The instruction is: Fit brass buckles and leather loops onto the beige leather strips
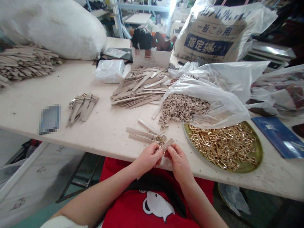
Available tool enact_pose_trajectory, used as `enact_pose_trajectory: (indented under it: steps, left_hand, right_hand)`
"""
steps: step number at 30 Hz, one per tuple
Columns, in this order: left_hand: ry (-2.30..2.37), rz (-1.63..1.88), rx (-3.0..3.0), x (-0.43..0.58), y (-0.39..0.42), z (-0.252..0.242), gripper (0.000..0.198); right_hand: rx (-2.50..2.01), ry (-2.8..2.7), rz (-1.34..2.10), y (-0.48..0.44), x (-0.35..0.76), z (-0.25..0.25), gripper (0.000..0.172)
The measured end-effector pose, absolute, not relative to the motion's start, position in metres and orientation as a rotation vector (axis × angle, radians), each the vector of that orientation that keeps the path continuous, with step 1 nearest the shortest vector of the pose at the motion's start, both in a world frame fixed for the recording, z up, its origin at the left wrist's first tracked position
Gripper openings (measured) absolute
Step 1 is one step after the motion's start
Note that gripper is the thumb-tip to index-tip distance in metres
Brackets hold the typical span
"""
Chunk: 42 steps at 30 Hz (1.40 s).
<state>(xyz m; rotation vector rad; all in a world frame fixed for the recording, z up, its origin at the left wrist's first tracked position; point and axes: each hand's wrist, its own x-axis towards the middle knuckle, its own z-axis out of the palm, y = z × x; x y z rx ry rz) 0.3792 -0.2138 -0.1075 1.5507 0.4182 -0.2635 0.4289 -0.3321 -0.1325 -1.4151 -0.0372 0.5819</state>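
A beige strap [168, 144] is pinched between my two hands at the table's front edge. My left hand [152, 156] is closed on its lower part, where a bit of gold metal shows, mostly hidden by the fingers. The fingers of my right hand [176, 155] grip the strap near its upper end. Just beyond my left hand lie a few straps with gold buckles [144, 134]. A pile of small beige loops [182, 107] spills from a clear plastic bag [213, 104]. To the right, a round tray [259, 152] holds many gold buckles [220, 145].
Loose beige straps [140, 87] are heaped mid-table, with a buckled bunch [83, 107] to the left. A white box [152, 57], a large printed sack [209, 34] and a stuffed white bag [59, 28] stand behind. A blue booklet [280, 136] lies right of the tray.
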Motion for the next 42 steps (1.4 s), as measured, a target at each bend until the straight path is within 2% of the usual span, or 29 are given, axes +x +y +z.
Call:
enact_pose_trajectory:
  steps: [5,12,18,23,25,27,30,32,36,39,42]
  left_hand:
    - [0.416,-0.147,1.658,0.376,-0.218,-0.114,0.022]
    - [0.411,-0.103,1.883,0.375,-0.218,-0.113,0.020]
    - [0.283,-0.189,1.970,0.378,-0.210,-0.095,0.026]
    - [0.271,-0.239,1.770,0.391,-0.202,-0.100,0.030]
    - [0.292,-0.216,1.667,0.395,-0.202,-0.104,0.028]
    - [0.275,-0.190,1.657,0.397,-0.203,-0.106,0.032]
    - [0.250,-0.190,1.729,0.396,-0.203,-0.106,0.025]
    - [0.305,-0.151,1.749,0.395,-0.202,-0.105,0.027]
    - [0.392,-0.119,1.715,0.393,-0.195,-0.106,0.030]
    - [0.420,-0.128,1.697,0.393,-0.188,-0.107,0.031]
    - [0.446,-0.086,1.693,0.397,-0.185,-0.107,0.032]
  right_hand:
    - [-1.520,-0.131,0.552,-0.333,0.428,-0.131,0.018]
    - [-1.943,-0.424,0.286,-0.342,0.431,-0.124,0.007]
    - [-1.670,-0.320,0.632,-0.346,0.440,-0.121,0.015]
    - [-1.816,-0.563,0.394,-0.350,0.442,-0.105,0.007]
    - [-1.821,-0.701,0.452,-0.354,0.450,-0.099,0.006]
    - [-1.805,-0.769,0.523,-0.354,0.466,-0.098,0.013]
    - [-1.971,-0.767,0.276,-0.342,0.501,-0.107,0.018]
    - [-2.193,-0.863,0.105,-0.327,0.523,-0.115,0.020]
    - [-2.464,-1.015,0.087,-0.304,0.543,-0.129,0.013]
    - [-2.405,-0.935,0.086,-0.307,0.540,-0.132,0.011]
    - [-2.051,-0.633,0.367,-0.319,0.527,-0.127,0.017]
